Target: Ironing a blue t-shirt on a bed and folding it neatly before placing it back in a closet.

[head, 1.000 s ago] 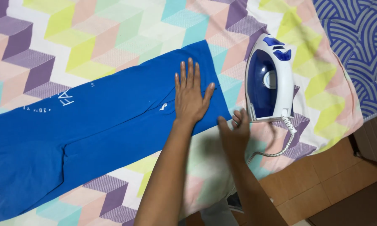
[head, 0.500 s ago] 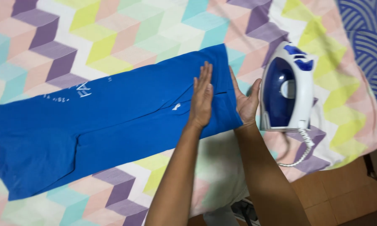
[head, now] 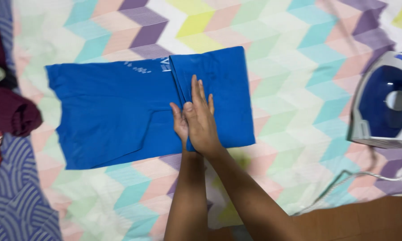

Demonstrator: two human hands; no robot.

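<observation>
Patterned cloth [head: 272, 187] in pastel zigzags of teal, peach, purple and yellow covers the whole work surface, with bare brown board showing at about five o'clock. At the centre lies a blue garment [head: 116, 111], spread flat, its right end folded back over itself so that a doubled panel sits from the middle out toward three o'clock. Both hands rest on that fold. The right hand [head: 204, 120] lies flat on top, palm down, fingers straight and pressed close together, pointing toward twelve o'clock. The left hand [head: 180, 122] is tucked just beside and partly under it at the fold's edge; its thumb shows, but whether the remaining fingers pinch the cloth cannot be told. Neither hand closes around anything visibly. An iron [head: 384, 105], blue and white, stands at three o'clock, well apart from the garment, its cord [head: 343, 183] trailing toward five o'clock. Dark red clothes [head: 9, 111] are heaped at nine o'clock. As a judgement, the fold could slip or crease unevenly if the pressing hand slides, and an elbow could catch the cord and tip the iron.
</observation>
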